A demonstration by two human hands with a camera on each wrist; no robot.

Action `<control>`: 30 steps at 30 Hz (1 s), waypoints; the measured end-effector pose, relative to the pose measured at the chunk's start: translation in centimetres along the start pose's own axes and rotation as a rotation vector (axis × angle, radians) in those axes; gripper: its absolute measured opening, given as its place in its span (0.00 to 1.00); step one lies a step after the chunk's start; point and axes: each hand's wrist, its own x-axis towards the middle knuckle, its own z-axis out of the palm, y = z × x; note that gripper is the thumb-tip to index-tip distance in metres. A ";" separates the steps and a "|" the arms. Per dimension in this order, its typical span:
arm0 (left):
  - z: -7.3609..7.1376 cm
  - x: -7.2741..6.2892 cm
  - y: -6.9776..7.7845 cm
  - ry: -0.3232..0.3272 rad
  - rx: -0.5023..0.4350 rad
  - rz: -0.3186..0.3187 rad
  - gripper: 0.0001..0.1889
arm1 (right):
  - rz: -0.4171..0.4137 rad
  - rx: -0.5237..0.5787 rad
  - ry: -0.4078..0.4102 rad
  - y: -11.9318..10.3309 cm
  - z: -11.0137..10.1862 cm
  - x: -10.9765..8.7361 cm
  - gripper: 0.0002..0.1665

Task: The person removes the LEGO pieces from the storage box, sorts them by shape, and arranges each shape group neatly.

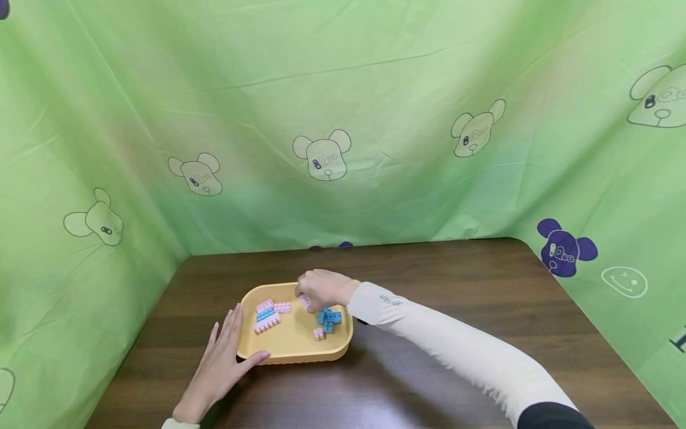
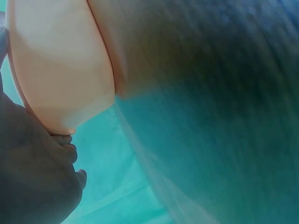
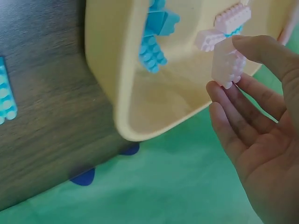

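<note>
Pale pink studded plastic brick [image 3: 226, 63] is pinched between thumb and fingertips of the right hand [image 1: 324, 289], held over the far side of the yellow rounded-rectangular plastic tray [image 1: 289, 345]. Tray's left end is touched by the left hand [image 1: 220, 369], fingers straight, thumb spread toward the near rim. Inside, blue studded plastic bricks [image 1: 329, 319] are clustered at right, small pale pink brick [image 1: 318, 333] just beside. Pink and blue studded bricks [image 1: 265, 314] are grouped at left. Loose blue studded brick [image 3: 5, 95] is seen on the brown wood-grain table [image 1: 439, 268], outside the tray.
</note>
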 end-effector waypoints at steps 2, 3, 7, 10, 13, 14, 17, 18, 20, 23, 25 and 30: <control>0.0 0.0 0.0 0.002 0.003 0.000 0.59 | 0.003 -0.002 0.005 0.3 -0.1 -0.6 0.20; 0.0 0.0 0.0 0.003 0.005 0.001 0.59 | 0.006 0.000 0.012 0.5 0.0 -0.9 0.20; 0.0 0.0 0.1 0.004 0.009 0.001 0.59 | 0.009 0.033 0.053 1.3 0.0 -2.3 0.22; -0.1 -0.1 0.1 0.002 0.011 0.004 0.59 | 0.011 0.055 0.095 2.1 -0.2 -3.5 0.21; -0.1 -0.1 0.1 0.007 0.014 0.011 0.59 | 0.037 0.095 0.127 2.9 -0.3 -4.7 0.20; -0.1 -0.1 0.1 0.010 0.011 0.013 0.59 | 0.053 0.112 0.132 3.2 -0.3 -5.1 0.21; -0.2 -0.2 0.2 0.012 0.002 0.011 0.59 | 0.096 0.169 0.151 3.8 -0.4 -6.0 0.21; -0.2 -0.2 0.2 0.009 -0.002 0.009 0.59 | 0.109 0.182 0.156 4.0 -0.4 -6.3 0.21; -0.2 -0.3 0.2 0.007 -0.009 0.005 0.58 | 0.127 0.204 0.165 4.3 -0.3 -6.9 0.21; -0.1 -0.4 0.2 0.003 -0.012 -0.002 0.58 | 0.148 0.226 0.178 4.8 -0.1 -7.9 0.21; -0.1 -0.4 0.2 0.003 -0.012 -0.001 0.58 | 0.159 0.231 0.192 5.2 0.1 -8.6 0.21; -0.1 -0.3 0.2 0.003 -0.010 0.002 0.58 | 0.183 0.205 0.220 6.5 0.5 -10.5 0.22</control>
